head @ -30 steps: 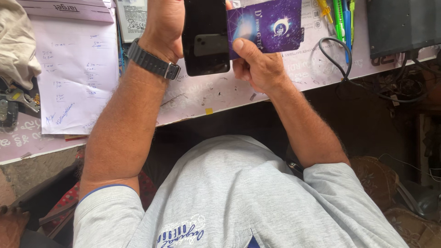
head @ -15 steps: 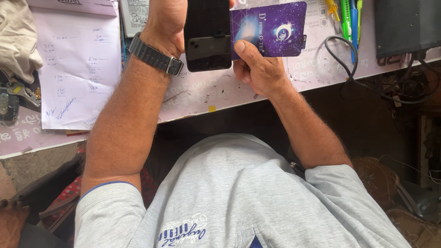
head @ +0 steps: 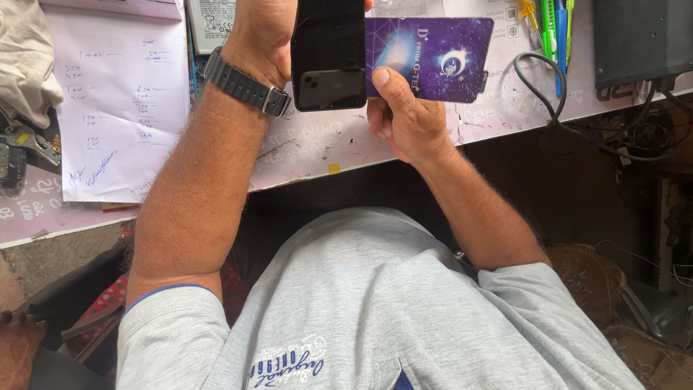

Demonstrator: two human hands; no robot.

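The left hand (head: 263, 32) is wrapped around a black phone (head: 328, 54), holding it upright above the desk (head: 310, 148) — a dark strapped watch (head: 242, 88) sits on that wrist. The right hand (head: 404, 119) pinches a purple card packet (head: 433, 58) just beside the phone, thumb on its face, fingers curled behind. Handwritten paper (head: 119, 108) lies to the left — pens (head: 552, 32) to the right.

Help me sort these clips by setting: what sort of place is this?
Probably a small phone repair bench. The left hand holds a black phone, the right hand a purple packet, with hand tools and cables nearby.
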